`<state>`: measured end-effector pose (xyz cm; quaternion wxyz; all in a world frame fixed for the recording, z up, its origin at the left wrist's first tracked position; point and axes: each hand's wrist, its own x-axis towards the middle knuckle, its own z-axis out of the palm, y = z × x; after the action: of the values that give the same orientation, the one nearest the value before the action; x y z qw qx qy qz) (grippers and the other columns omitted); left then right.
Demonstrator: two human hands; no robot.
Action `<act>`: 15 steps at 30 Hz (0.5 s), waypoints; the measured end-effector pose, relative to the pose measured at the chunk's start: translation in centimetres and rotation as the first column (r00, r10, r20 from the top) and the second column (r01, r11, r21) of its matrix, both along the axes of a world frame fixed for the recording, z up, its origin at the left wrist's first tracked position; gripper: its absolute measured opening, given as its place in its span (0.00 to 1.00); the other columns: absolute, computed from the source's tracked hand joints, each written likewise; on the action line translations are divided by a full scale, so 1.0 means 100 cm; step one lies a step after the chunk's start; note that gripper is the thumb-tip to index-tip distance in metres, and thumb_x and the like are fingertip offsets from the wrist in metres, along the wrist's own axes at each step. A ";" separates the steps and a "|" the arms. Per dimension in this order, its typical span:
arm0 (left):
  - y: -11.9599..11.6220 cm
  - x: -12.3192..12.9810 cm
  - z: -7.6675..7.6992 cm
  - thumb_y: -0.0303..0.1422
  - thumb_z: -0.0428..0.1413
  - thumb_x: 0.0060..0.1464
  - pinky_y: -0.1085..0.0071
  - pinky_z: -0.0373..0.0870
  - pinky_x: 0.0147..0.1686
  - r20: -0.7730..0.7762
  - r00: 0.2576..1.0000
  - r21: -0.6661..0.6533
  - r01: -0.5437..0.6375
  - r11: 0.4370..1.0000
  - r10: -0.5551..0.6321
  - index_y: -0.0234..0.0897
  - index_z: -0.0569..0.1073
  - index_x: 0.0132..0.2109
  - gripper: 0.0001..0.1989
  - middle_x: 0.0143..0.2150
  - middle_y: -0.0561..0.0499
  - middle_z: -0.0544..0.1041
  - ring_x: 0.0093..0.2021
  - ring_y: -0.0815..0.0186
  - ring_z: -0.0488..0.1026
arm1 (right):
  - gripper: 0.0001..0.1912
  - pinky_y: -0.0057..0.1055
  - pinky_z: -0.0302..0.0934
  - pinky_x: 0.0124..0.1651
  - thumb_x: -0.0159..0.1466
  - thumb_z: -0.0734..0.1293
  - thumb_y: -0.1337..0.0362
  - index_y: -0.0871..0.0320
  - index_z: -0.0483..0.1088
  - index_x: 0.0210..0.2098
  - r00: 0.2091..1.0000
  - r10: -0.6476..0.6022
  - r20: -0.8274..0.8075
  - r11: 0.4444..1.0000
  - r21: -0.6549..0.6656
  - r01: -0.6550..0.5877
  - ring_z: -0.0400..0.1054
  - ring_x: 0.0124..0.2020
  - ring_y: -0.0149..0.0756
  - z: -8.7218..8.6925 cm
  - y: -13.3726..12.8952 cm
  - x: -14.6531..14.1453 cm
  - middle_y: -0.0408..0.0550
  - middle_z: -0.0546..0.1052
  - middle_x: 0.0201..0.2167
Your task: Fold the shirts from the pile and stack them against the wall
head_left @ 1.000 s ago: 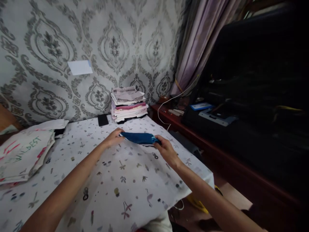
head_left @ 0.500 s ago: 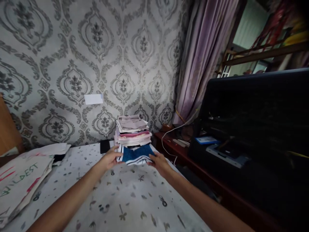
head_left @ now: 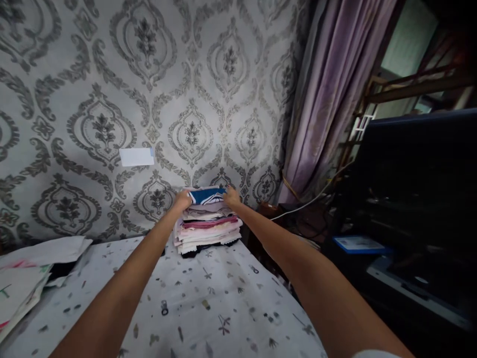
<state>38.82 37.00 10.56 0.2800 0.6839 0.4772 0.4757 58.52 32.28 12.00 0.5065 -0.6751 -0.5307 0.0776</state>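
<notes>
A blue folded garment with white and dark stripes (head_left: 206, 196) lies at the top of a stack of folded clothes (head_left: 210, 233). My left hand (head_left: 183, 201) grips its left edge. At the opposite edge, my right hand (head_left: 232, 197) is closed on the cloth. Pink, white, grey and black layers show below it in the stack. Whether the garment rests fully on the pile or is held just above it, I cannot tell.
The stack stands on a white patterned sheet (head_left: 194, 308) against the papered wall (head_left: 149, 99). Marked white sacks or sheets (head_left: 22, 288) lie at left. On the right are a purple curtain (head_left: 316, 109), a white cable (head_left: 301, 211) and a large dark screen-like object (head_left: 421, 199).
Both hands have carried the blue striped garment up and forward, from in front of the stack to its top. The view has shifted a little.
</notes>
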 end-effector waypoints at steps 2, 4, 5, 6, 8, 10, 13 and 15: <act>0.009 0.001 -0.015 0.25 0.56 0.49 0.58 0.69 0.55 -0.099 0.995 -0.004 -0.030 1.000 0.029 0.37 0.75 0.49 0.18 0.47 0.43 0.80 0.51 0.54 0.76 | 0.18 0.48 0.65 0.56 0.70 0.65 0.58 0.57 0.68 0.57 0.982 -0.017 0.189 1.000 -0.002 0.018 0.68 0.56 0.45 -0.011 0.007 -0.004 0.55 0.70 0.58; 0.012 -0.001 -0.024 0.25 0.54 0.52 0.57 0.66 0.59 -0.134 0.990 0.010 -0.034 0.999 0.035 0.36 0.74 0.51 0.19 0.51 0.41 0.79 0.55 0.53 0.74 | 0.19 0.52 0.53 0.66 0.72 0.61 0.58 0.54 0.69 0.59 0.933 0.012 0.359 1.000 -0.001 -0.012 0.56 0.67 0.49 -0.017 0.012 -0.015 0.56 0.63 0.66; 0.011 -0.003 -0.027 0.25 0.52 0.54 0.57 0.64 0.60 -0.150 0.988 0.027 -0.032 0.999 0.036 0.35 0.73 0.54 0.20 0.53 0.41 0.78 0.57 0.54 0.73 | 0.20 0.53 0.45 0.69 0.73 0.58 0.56 0.51 0.68 0.61 0.901 0.035 0.433 0.999 -0.008 -0.036 0.48 0.71 0.50 -0.019 0.015 -0.023 0.54 0.58 0.70; 0.008 -0.007 -0.030 0.25 0.51 0.55 0.57 0.63 0.61 -0.162 0.986 0.047 -0.029 0.998 0.036 0.35 0.72 0.56 0.21 0.55 0.41 0.77 0.59 0.55 0.71 | 0.22 0.55 0.40 0.70 0.73 0.56 0.54 0.49 0.66 0.63 0.861 0.062 0.505 0.998 -0.028 -0.055 0.42 0.73 0.51 -0.022 0.018 -0.031 0.51 0.54 0.72; -0.005 -0.018 -0.039 0.25 0.49 0.57 0.58 0.61 0.63 -0.180 0.983 0.091 -0.019 0.996 0.035 0.34 0.69 0.59 0.22 0.58 0.40 0.75 0.61 0.56 0.69 | 0.26 0.58 0.39 0.69 0.73 0.53 0.49 0.45 0.62 0.66 0.766 0.125 0.630 0.992 -0.107 -0.073 0.40 0.73 0.53 -0.028 0.023 -0.047 0.48 0.54 0.72; -0.028 -0.036 -0.058 0.25 0.49 0.57 0.60 0.60 0.64 -0.194 0.981 0.119 -0.004 0.993 0.027 0.33 0.69 0.59 0.22 0.59 0.40 0.74 0.62 0.58 0.68 | 0.28 0.60 0.43 0.67 0.72 0.51 0.47 0.45 0.59 0.68 0.673 0.190 0.715 0.976 -0.210 -0.053 0.47 0.71 0.54 -0.037 0.027 -0.059 0.51 0.60 0.70; -0.080 -0.078 -0.103 0.29 0.47 0.60 0.60 0.66 0.61 -0.276 0.959 0.193 0.116 0.974 -0.060 0.36 0.68 0.60 0.21 0.59 0.41 0.73 0.61 0.58 0.69 | 0.29 0.60 0.48 0.65 0.73 0.51 0.49 0.48 0.56 0.69 0.574 0.263 0.775 0.950 -0.312 -0.015 0.53 0.69 0.54 -0.047 0.029 -0.064 0.57 0.64 0.67; -0.120 -0.112 -0.133 0.33 0.45 0.62 0.59 0.69 0.60 -0.352 0.932 0.214 0.168 0.962 -0.085 0.41 0.66 0.62 0.22 0.61 0.42 0.71 0.62 0.58 0.69 | 0.27 0.62 0.48 0.64 0.73 0.52 0.53 0.48 0.57 0.69 0.509 0.310 0.803 0.937 -0.348 -0.021 0.52 0.69 0.55 -0.048 0.027 -0.063 0.57 0.62 0.68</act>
<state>27.64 24.96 -2.74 0.1391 0.8138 0.4118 0.3858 52.18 34.99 7.17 0.0678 -0.6395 -0.7541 -0.1338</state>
